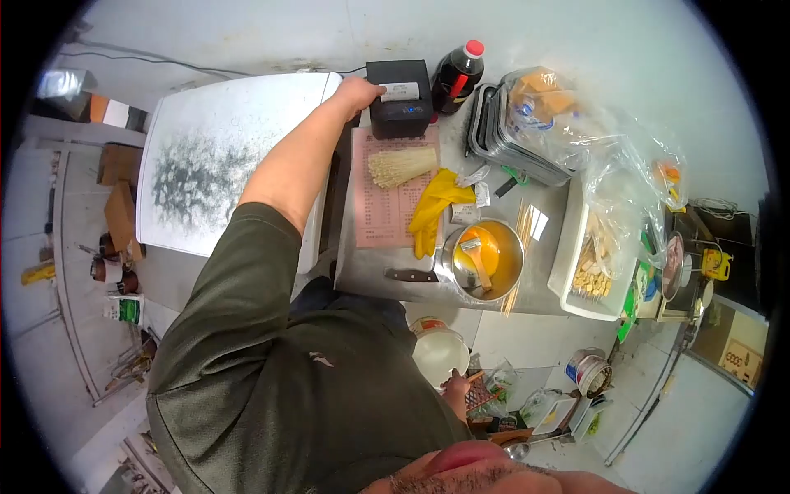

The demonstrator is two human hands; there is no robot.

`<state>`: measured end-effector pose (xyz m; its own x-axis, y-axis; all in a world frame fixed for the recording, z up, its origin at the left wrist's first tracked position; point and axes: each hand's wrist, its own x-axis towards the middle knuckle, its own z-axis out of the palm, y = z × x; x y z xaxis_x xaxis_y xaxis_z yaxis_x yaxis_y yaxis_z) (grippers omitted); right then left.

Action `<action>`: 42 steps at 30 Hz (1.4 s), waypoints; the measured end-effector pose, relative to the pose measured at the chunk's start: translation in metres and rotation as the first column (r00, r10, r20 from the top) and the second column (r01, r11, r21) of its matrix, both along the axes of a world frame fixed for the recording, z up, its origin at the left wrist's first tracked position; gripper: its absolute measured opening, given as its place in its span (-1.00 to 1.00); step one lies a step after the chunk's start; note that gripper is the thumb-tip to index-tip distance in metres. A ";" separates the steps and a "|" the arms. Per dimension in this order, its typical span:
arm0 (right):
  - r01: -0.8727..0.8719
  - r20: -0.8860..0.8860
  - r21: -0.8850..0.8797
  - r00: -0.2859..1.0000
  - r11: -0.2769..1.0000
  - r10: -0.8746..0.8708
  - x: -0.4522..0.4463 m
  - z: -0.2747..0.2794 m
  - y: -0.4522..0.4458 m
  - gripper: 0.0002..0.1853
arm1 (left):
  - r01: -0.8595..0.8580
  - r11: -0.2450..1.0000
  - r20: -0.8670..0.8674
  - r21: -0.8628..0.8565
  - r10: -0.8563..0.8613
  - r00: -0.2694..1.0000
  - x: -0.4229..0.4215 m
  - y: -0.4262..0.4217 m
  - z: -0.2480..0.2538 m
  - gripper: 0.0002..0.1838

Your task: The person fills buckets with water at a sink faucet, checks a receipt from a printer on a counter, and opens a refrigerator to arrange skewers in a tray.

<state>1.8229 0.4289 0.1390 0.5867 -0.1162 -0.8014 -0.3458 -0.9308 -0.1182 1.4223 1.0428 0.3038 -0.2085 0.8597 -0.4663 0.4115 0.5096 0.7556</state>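
Fingers of the left hand (355,95), nearly closed, touch the printed slip (401,91), not yet off the far printer (399,128). Grip is unclear, for right hand (455,384) too.

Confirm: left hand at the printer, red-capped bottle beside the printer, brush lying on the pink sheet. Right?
Not the brush: the head view shows it in the metal pot. The rest stands: left hand at the printer, red-capped bottle beside it.
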 end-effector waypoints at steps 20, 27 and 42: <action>0.137 -0.013 0.108 0.991 0.985 -0.137 0.021 0.025 0.032 -0.67 | -0.103 0.977 0.230 0.189 0.058 0.972 0.005 0.015 -0.013 -0.85; -0.302 -0.012 0.304 0.947 0.903 0.321 0.103 -0.136 -0.083 -0.68 | -0.099 0.984 0.479 0.151 0.014 0.877 -0.026 -0.045 0.011 -0.90; 0.035 -0.087 0.194 0.996 0.980 -0.019 0.027 -0.010 0.007 -0.75 | 0.355 0.930 -0.414 -0.098 -0.362 0.835 0.037 -0.213 -0.103 -0.74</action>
<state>1.8495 0.4358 0.1294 0.5152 0.0325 -0.8565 -0.3868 -0.8829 -0.2662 1.4597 0.8296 0.2012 -0.0653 0.9052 -0.4199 0.8420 0.2758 0.4636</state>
